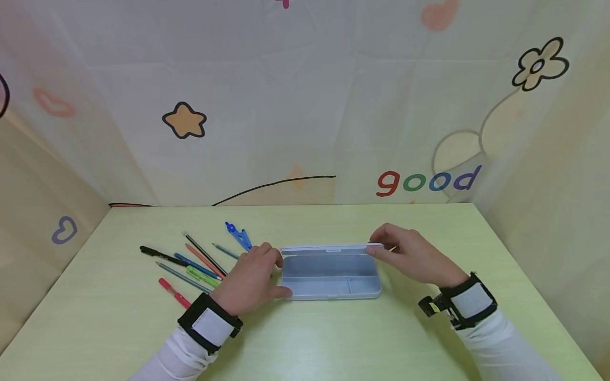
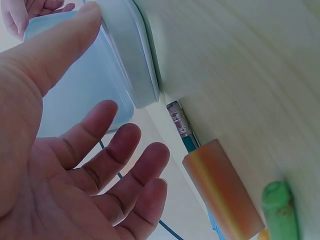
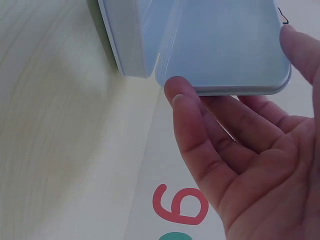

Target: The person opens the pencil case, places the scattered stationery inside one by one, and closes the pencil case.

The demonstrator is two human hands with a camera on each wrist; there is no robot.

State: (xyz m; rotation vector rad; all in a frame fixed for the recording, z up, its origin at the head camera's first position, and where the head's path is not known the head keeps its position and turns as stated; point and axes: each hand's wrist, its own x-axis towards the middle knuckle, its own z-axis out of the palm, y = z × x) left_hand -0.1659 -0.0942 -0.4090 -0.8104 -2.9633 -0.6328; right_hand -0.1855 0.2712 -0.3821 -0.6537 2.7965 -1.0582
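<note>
A pale blue plastic pencil case (image 1: pixel 316 286) stands on the table with its lid (image 3: pixel 225 45) raised. Inside, a low divider is visible and I see nothing in the compartments. My right hand (image 1: pixel 405 253) holds the raised lid by its right end, thumb on one edge and fingers behind it. At the case's left end is my left hand (image 1: pixel 252 278). Its thumb touches the front left corner, while the other fingers are loosely bent and apart from the case in the left wrist view. Left of this hand lie several pens and pencils, partly hidden by it.
Among the loose stationery are a black pen (image 1: pixel 162 255), a red pen (image 1: pixel 173 292), a green pen (image 1: pixel 202 276), an orange pencil (image 1: pixel 205 258) and a blue drawing compass (image 1: pixel 239 236). A printed cloth (image 1: pixel 267 116) hangs behind the table's back edge.
</note>
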